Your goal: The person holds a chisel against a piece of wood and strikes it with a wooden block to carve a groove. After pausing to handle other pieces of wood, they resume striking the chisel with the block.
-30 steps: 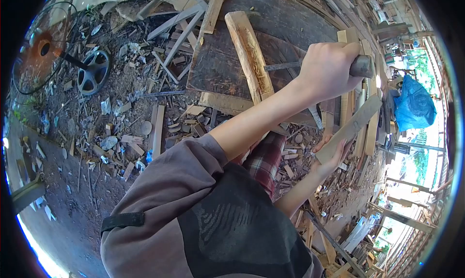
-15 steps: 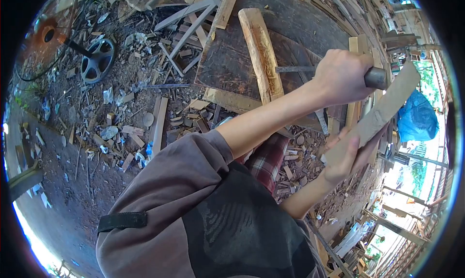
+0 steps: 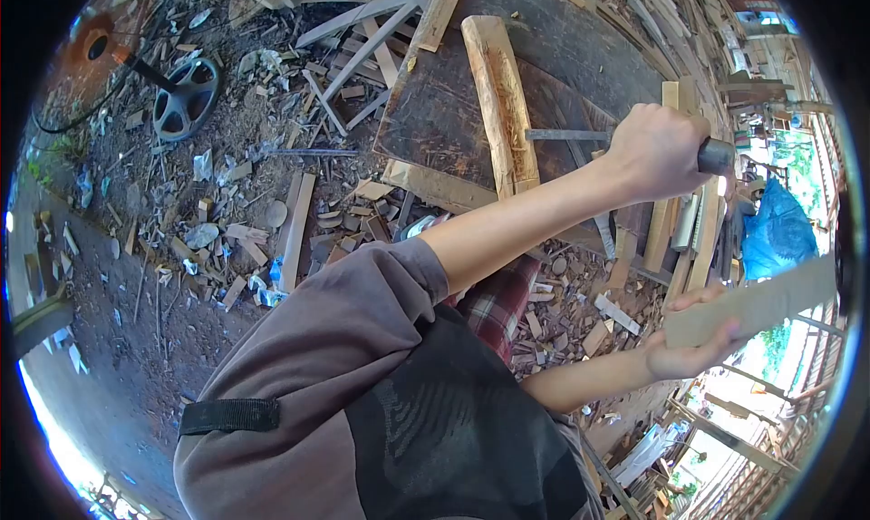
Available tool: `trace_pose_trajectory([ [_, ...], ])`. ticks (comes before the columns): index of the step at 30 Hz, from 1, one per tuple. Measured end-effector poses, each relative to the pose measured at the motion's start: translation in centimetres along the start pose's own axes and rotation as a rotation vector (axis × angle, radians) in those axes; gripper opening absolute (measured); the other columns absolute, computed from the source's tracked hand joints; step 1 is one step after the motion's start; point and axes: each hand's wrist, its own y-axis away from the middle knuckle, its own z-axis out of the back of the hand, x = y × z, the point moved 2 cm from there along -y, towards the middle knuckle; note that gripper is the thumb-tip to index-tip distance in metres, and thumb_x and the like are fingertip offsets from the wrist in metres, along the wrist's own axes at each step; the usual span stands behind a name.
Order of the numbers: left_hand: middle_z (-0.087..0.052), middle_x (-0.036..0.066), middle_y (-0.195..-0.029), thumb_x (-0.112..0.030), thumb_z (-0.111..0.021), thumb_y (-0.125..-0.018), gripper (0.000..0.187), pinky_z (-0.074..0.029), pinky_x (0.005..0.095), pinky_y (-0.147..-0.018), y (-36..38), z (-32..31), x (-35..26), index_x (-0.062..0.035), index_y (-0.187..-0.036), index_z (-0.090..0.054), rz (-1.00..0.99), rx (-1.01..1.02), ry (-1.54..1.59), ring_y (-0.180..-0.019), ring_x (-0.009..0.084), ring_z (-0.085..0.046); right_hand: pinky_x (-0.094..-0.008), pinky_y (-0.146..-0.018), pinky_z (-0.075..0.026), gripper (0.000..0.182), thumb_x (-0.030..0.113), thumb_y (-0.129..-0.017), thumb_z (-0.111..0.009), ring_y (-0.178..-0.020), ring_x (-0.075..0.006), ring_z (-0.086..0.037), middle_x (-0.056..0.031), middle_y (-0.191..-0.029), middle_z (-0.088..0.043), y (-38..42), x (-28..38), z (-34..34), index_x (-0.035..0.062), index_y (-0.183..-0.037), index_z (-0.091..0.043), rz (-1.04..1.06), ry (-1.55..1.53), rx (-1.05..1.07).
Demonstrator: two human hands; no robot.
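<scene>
My left hand is wrapped round a chisel, its handle end sticking out past my fist. The flat blade reaches left to the side of a roughly hewn piece of wood, which has a rough, chipped channel along its length. That piece lies across a dark, worn wooden workbench. Lower right, my right hand grips one end of a thick wooden board. The board is held apart from the chisel handle, and its far end reaches the right edge of view.
Wood offcuts and scraps litter the ground. A wheel-shaped part on a shaft stands at upper left. Long wooden strips lie beyond the bench, and a blue plastic bag hangs at right.
My right hand has swung the board down and to the right, away from the chisel handle. My left hand and the chisel sit slightly further right in view, as the view shifts a little.
</scene>
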Motion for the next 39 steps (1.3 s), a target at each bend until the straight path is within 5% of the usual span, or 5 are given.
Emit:
trace_pose_trajectory([
  [11,-0.063,0.014,-0.061,-0.030,-0.072,-0.066,0.024,-0.052,0.0432,-0.057,0.5,-1.1,0.0,-0.0068,-0.069,-0.064,-0.009,0.028,-0.042,-0.059,0.0329,-0.065,-0.0242,-0.046,-0.041,0.070,0.036,-0.087,-0.054,-0.057,-0.0170,-0.054,-0.0155,-0.085,-0.057,-1.5,-0.4,1.6,-0.0046,-0.141,-0.035,-0.214,-0.225,-0.118],
  [13,-0.063,0.013,-0.061,-0.027,-0.072,-0.066,0.021,-0.052,0.0429,-0.057,0.1,-1.2,0.1,-0.0082,-0.069,-0.064,0.025,0.019,-0.066,-0.059,0.0323,-0.064,-0.0242,-0.046,-0.041,0.068,0.040,-0.088,-0.051,-0.057,-0.0177,-0.054,-0.0156,-0.082,-0.056,-1.9,-1.8,-1.0,-0.0044,-0.138,-0.038,0.149,0.277,0.132],
  [17,-0.064,0.013,-0.062,-0.027,-0.072,-0.066,0.020,-0.053,0.0429,-0.059,0.3,-1.6,0.1,-0.0084,-0.070,-0.065,0.018,0.051,-0.059,-0.059,0.0323,-0.065,-0.0225,-0.049,-0.042,0.064,0.025,-0.090,-0.050,-0.063,-0.0144,-0.055,-0.0187,-0.116,-0.055,-1.9,-0.6,1.7,-0.0060,-0.143,-0.031,-0.138,0.053,0.153],
  [24,-0.064,0.012,-0.064,-0.026,-0.071,-0.067,0.019,-0.053,0.0427,-0.060,0.3,-1.9,0.2,-0.0074,-0.070,-0.065,0.039,0.112,-0.091,-0.062,0.0327,-0.065,-0.0224,-0.047,-0.040,0.066,0.034,-0.091,-0.051,-0.052,-0.0112,-0.047,-0.0142,-0.084,-0.058,-2.8,-0.8,-0.4,-0.0010,-0.144,-0.031,-0.109,0.298,0.285],
  [39,-0.064,0.014,-0.064,-0.027,-0.067,-0.067,0.020,-0.053,0.0433,-0.062,0.5,-2.4,0.8,-0.0069,-0.068,-0.066,0.080,0.152,-0.143,-0.062,0.0339,-0.065,-0.0236,-0.047,-0.043,0.049,0.030,-0.093,-0.050,-0.061,-0.0107,-0.055,-0.0135,-0.092,-0.060,-3.0,-3.3,3.2,0.0003,-0.132,-0.050,-0.227,-0.076,0.089],
])
